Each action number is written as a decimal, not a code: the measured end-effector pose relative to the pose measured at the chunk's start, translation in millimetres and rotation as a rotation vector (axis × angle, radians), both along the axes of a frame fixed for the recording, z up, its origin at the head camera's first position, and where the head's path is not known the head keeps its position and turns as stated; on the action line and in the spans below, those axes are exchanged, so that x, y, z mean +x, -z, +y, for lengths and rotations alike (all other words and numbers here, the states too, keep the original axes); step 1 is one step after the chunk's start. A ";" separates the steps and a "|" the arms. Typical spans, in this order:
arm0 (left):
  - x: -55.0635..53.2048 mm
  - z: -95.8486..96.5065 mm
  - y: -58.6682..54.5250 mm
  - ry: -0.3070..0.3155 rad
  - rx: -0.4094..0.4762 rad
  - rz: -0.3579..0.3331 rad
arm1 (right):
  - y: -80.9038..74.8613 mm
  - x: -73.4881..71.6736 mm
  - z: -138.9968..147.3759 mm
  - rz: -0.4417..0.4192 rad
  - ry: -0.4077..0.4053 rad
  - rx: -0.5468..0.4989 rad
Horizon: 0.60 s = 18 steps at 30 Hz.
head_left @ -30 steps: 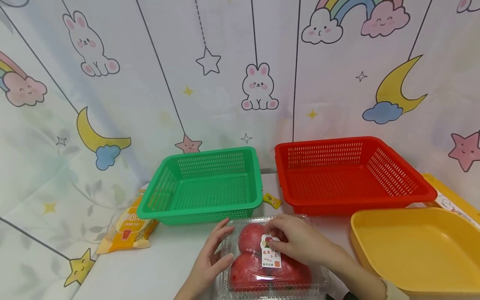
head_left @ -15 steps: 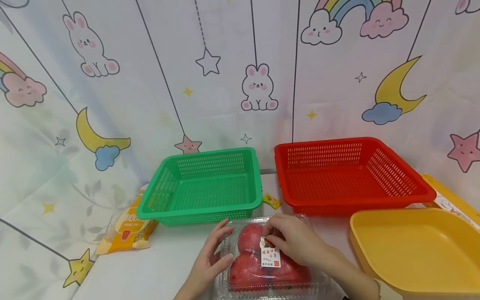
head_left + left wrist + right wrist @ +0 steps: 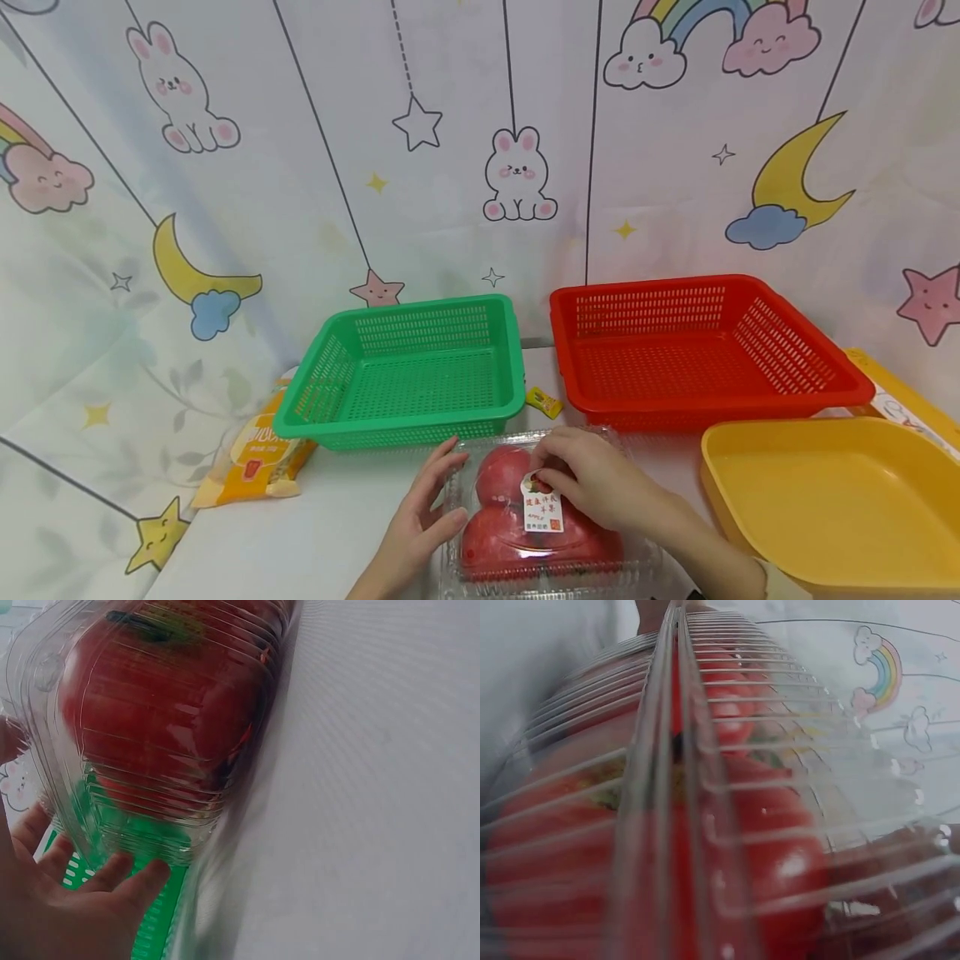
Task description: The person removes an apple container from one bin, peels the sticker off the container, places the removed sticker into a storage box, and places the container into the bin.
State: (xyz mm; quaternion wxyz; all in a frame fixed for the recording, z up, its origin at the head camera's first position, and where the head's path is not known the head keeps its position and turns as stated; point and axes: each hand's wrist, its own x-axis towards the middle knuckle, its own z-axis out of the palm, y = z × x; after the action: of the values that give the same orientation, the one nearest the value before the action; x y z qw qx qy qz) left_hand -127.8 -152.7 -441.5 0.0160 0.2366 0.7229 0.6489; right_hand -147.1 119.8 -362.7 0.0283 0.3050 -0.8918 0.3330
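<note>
A clear plastic clamshell box of red apples lies at the front middle of the table in the head view. My left hand rests at the box's left side, fingers spread and fairly straight; in the left wrist view its fingertips touch the ribbed wall. On the lid is a white label with red writing. My right hand reaches over the box from the right and pinches the label's top edge between thumb and finger. In the right wrist view, the box's ribbed rim hides this hand's fingertips.
A green basket stands behind the box, with a red basket to its right. The yellow tray is at the right. An orange snack bag lies left, and a small yellow packet sits between the baskets.
My right thumb and fingertips have shifted slightly at the label's top, and the label has tilted a little. The left hand, box and baskets hold the same places.
</note>
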 end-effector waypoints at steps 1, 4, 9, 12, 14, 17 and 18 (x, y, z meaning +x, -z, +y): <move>0.1 0.2 -0.6 0.000 -0.002 0.004 | -0.6 0.4 0.6 0.002 0.000 -0.004; -0.1 0.5 -1.5 0.000 -0.003 0.004 | -4.5 0.9 4.2 -0.056 -0.013 -0.058; -3.1 -1.0 0.6 0.014 -0.008 -0.001 | -13.9 2.1 11.0 -0.160 -0.035 -0.139; -4.4 -1.2 1.7 0.021 -0.018 -0.012 | -20.0 3.1 16.8 -0.185 -0.028 -0.163; -4.8 -1.1 2.1 0.021 -0.019 -0.018 | -24.3 4.3 22.2 -0.208 -0.024 -0.180; -4.8 -0.9 2.6 0.019 -0.010 -0.026 | -30.7 6.8 32.8 -0.245 -0.013 -0.213; -4.7 -0.9 2.9 0.020 -0.006 -0.027 | -32.6 7.7 37.1 -0.251 -0.008 -0.224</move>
State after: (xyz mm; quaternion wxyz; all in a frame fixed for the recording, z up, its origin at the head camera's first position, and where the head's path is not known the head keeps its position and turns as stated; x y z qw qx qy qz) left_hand -132.5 -153.6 -444.4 0.0330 0.2349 0.7222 0.6498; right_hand -139.4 156.9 -330.0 -0.0507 0.2594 -0.8445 0.4657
